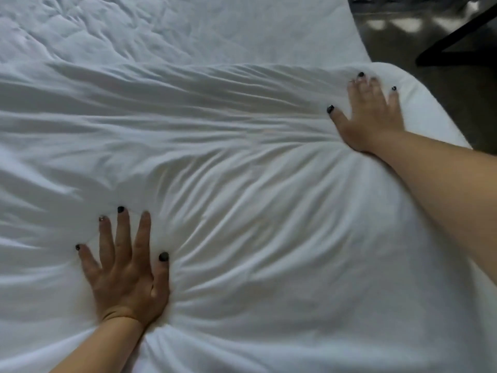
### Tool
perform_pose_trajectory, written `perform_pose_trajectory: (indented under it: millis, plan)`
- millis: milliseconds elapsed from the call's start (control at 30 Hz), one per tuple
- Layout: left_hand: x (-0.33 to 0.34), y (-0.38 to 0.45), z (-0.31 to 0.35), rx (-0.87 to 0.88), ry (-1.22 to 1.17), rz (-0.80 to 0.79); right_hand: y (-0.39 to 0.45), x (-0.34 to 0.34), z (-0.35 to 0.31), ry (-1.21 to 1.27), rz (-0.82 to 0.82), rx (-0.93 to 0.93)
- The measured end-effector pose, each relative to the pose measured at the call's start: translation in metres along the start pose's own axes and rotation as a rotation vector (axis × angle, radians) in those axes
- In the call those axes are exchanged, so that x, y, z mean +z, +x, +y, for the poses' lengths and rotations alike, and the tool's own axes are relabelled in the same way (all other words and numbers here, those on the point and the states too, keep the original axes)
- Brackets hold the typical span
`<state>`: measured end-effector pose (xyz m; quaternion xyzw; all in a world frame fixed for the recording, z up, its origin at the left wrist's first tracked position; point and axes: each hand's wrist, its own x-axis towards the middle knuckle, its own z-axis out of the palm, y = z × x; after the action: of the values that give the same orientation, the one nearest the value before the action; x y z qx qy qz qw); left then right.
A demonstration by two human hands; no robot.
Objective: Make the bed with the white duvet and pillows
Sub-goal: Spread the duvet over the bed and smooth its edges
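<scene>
Head view. A white duvet (242,184) covers nearly the whole field, spread over the bed (336,36), with its far right corner rounded off near the upper right. The left hand (125,267) lies palm-down on the duvet in the lower left, its 5 fingers straight and spread apart, pressing into the fabric and holding nothing; creases radiate outward from the heel of the palm and the wrist. The right hand (372,114) lies palm-down close to the duvet's right corner, fingers likewise extended and fanned, pressing flat with no cloth pinched; its fingertips are motion-blurred, so their exact contact cannot be told. The right forearm runs from the hand to the right edge of the frame, resting across the duvet. Long parallel folds run between the 2 hands, and the cloth bulges softly between them. Beyond a raised fold line, a flatter white layer with shallow irregular wrinkles occupies the upper left. Both hands carry dark nail polish. At the upper right, a dark glossy floor (403,44) shows bright reflections, and a black furniture leg (457,36) crosses it diagonally.
</scene>
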<state>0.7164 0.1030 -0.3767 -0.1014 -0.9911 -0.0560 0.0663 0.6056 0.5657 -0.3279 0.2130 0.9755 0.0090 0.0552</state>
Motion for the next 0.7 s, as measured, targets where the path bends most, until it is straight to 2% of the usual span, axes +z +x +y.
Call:
perform_pose_trajectory:
  millis: [67,100,167,233,267,300,333,467,533,633,700]
  plan:
    - [-0.001,0.000,0.002,-0.013,-0.017,-0.011,-0.018,-0.008,0.006,0.078,0.044,0.154]
    - [-0.001,0.001,0.002,-0.018,-0.032,-0.018,-0.034,-0.014,-0.001,0.129,0.099,0.141]
    - [0.000,0.002,0.001,-0.018,-0.063,-0.034,-0.084,-0.021,-0.029,0.228,0.169,-0.090]
    - [0.001,0.003,-0.002,-0.017,-0.092,-0.050,-0.158,-0.014,-0.061,0.266,0.094,-0.443]
    - [0.000,0.004,-0.003,-0.021,-0.103,-0.056,-0.194,-0.007,-0.066,0.234,0.050,-0.560]
    - [-0.001,0.005,-0.005,-0.023,-0.103,-0.065,-0.220,-0.001,-0.059,0.184,0.017,-0.597]
    - [-0.002,0.005,-0.005,-0.022,-0.093,-0.073,-0.232,0.005,-0.040,0.146,-0.006,-0.548]
    - [-0.007,-0.002,-0.004,-0.045,-0.064,-0.079,-0.241,0.015,0.078,0.099,0.004,-0.085]
    - [-0.009,-0.006,-0.002,-0.079,-0.075,-0.092,-0.250,0.015,0.114,0.074,-0.046,0.043]
    - [-0.021,-0.027,0.011,-0.163,-0.105,-0.076,-0.267,0.012,0.116,0.113,-0.053,0.140]
    - [-0.031,-0.045,0.013,-0.138,-0.039,-0.112,-0.277,0.009,0.088,0.170,-0.011,0.172]
